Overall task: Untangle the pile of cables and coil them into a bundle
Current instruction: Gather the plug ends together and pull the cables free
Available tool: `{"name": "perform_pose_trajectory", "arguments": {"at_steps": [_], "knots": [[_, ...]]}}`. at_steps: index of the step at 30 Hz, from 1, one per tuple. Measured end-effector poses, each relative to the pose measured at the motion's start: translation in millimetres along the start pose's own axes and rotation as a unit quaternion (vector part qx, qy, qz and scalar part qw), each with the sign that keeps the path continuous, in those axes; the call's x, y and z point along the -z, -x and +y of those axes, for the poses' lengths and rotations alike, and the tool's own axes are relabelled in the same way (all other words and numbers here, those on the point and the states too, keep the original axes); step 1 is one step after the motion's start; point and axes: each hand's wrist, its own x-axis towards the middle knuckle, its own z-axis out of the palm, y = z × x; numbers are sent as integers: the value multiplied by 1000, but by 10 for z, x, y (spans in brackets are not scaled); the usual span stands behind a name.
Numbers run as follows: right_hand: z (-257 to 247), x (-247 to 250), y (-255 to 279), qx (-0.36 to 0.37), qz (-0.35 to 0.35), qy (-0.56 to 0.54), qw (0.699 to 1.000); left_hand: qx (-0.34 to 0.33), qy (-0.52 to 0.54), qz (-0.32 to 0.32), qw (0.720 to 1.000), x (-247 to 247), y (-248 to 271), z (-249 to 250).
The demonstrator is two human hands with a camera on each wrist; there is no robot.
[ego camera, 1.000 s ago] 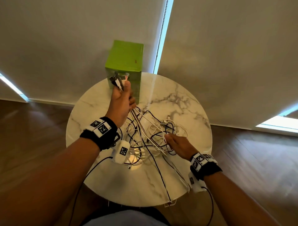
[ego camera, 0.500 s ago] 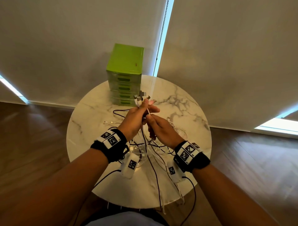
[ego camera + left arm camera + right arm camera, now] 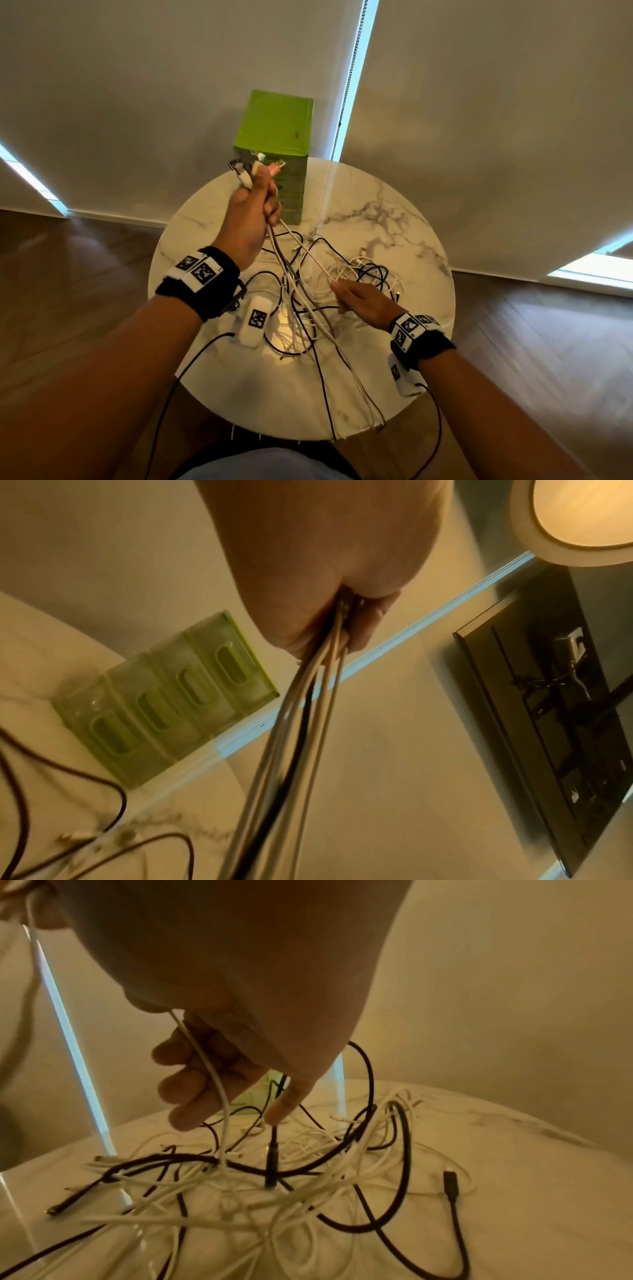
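Gripping a bunch of cable ends [image 3: 255, 168] in a closed left hand [image 3: 251, 214], raised above the far side of the round marble table [image 3: 404, 212], plugs fanning out above the fist in front of the green drawer unit [image 3: 275, 137]. Trailing down from that fist: several white strands and one black (seen close in the left wrist view, leaving the curled fingers [image 3: 368, 620] side by side), slanting toward the tangled pile of cables [image 3: 342, 277] on the tabletop. Hovering lower and nearer, right hand [image 3: 363, 301] over the pile, palm down, fingers loosely bent. Running across those fingers [image 3: 192, 1088] in the right wrist view, a single white cable [image 3: 214, 1077], passing up under the palm and down into the heap; whether pinched or merely draped, cannot tell for sure (thumb hidden behind the palm). Lying beneath, a mess of white and black leads crossing and looping over one another, a black plug [image 3: 448, 1180] resting apart on the marble at the right edge of the heap. Hanging over the near rim of the table, a few white and dark strands [image 3: 356, 404]. Strapped on both wrists, black bands with printed square markers [image 3: 202, 270]. Beyond the table, pale roller blinds [image 3: 479, 120] with a bright slit between them, and dark wood flooring [image 3: 548, 342].
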Motion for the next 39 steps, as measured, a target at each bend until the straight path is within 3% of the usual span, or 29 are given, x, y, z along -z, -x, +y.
{"name": "perform_pose_trajectory", "arguments": {"at_steps": [2, 5, 8, 10, 14, 19, 22, 27, 30, 33, 36, 39], "knots": [[85, 12, -3, -8, 25, 21, 999, -17, 7, 13, 1000, 56, -47, 129], [-20, 112, -92, -30, 117, 30, 992, -32, -51, 31, 998, 106, -66, 187], [-343, 225, -230, -18, 222, -3, 975, -12, -187, -2, 982, 56, 29, 29], [-606, 255, -293, 3, 248, -15, 969, 12, -240, -41, 970, 7, 114, -142], [-983, 216, -284, 59, 185, -27, 981, 47, -273, -66, 959, -113, 206, -371], [-1082, 217, -227, 89, 93, -89, 988, 48, -181, -76, 979, -201, 197, -373], [-1001, 252, -173, 70, 18, -140, 988, 28, -162, -77, 983, -207, 205, -348], [-318, 24, -62, -15, -123, 8, 992, 7, -88, 12, 996, -183, 59, -129], [90, -4, 80, -38, -80, 6, 996, 0, -94, 25, 995, -56, -42, 20], [223, 95, 145, -43, 18, -37, 998, -23, -87, 35, 995, 24, -72, 103], [-65, 259, 82, -31, 116, -122, 985, -38, -145, 21, 988, 32, -52, 0], [-610, 446, 48, -16, 155, -256, 954, -20, -155, -27, 987, -36, 13, -186]]}}
